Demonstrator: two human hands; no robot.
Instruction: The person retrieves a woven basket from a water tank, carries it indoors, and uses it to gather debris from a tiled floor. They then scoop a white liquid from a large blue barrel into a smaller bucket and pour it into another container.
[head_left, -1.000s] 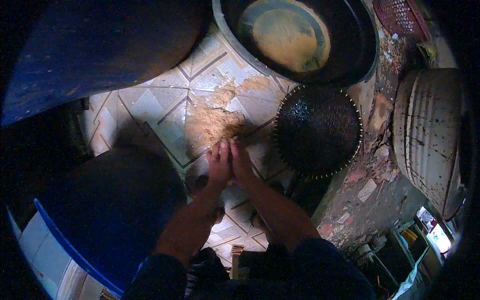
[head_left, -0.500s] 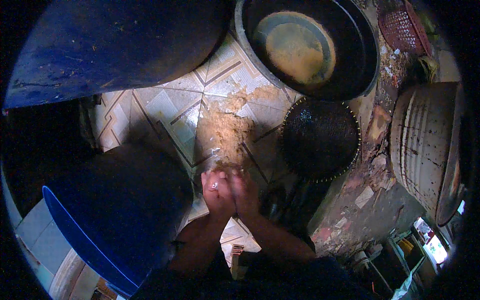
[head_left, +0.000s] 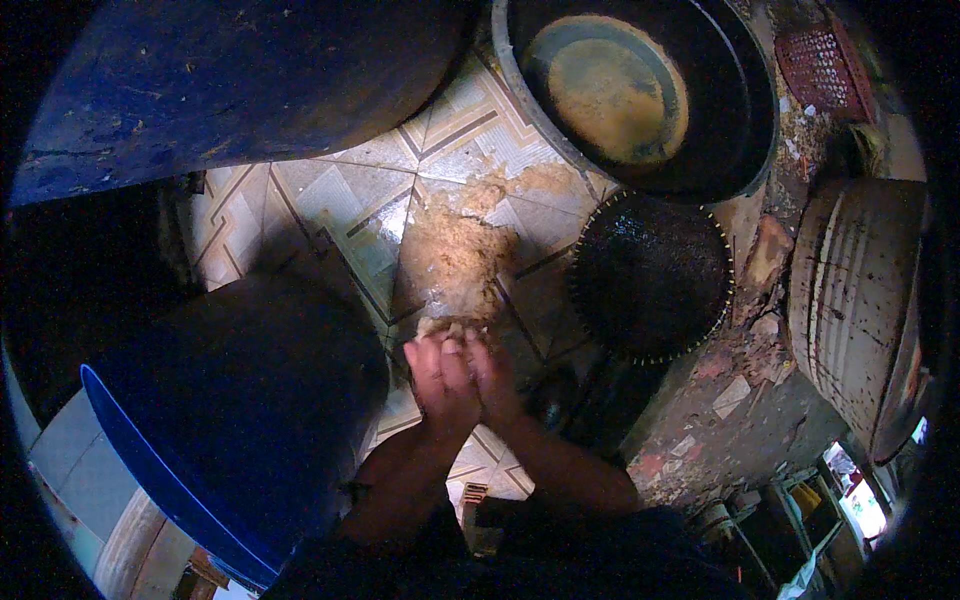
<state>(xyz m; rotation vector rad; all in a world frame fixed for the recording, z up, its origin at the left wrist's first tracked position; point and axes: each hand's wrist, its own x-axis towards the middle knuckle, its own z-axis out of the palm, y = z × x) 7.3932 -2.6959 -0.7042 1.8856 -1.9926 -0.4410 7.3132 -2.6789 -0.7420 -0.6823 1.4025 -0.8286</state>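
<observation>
Blue bin, lower left: a wide dark-blue bin (head_left: 230,430) with a brighter blue rim, its inside mostly in shadow.
Blue drum, upper left: the scuffed, flecked side of a large blue drum (head_left: 230,90) fills the corner, its lower edge curving over the tiles.
Floor: patterned tiles (head_left: 310,200) in pale grey and tan with brown lines, shiny where the light falls.
Left hand: the left hand (head_left: 440,380) is palm down, fingers stretched forward and close together; a pale bit shows at the tips, but whether the hand grips it, one cannot tell.
Pale brown mass: the wet-looking mass (head_left: 465,255) lies spread on the tiles just ahead of both hands' fingertips, thinning toward the black tub.
Right hand: the right hand (head_left: 492,380) sits against the left one, fingers forward near the mass's lower edge; its grip is too blurred to tell.
Black tub: a round black tub (head_left: 735,60), pale brown within.
Sieve: a dark round sieve (head_left: 650,275), pale stitches around its rim, beside the tub.
Basket: a red perforated basket (head_left: 825,65), upper right.
Ribbed vessel: a pale, dark-streaked vessel (head_left: 855,310) tipped on its side.
</observation>
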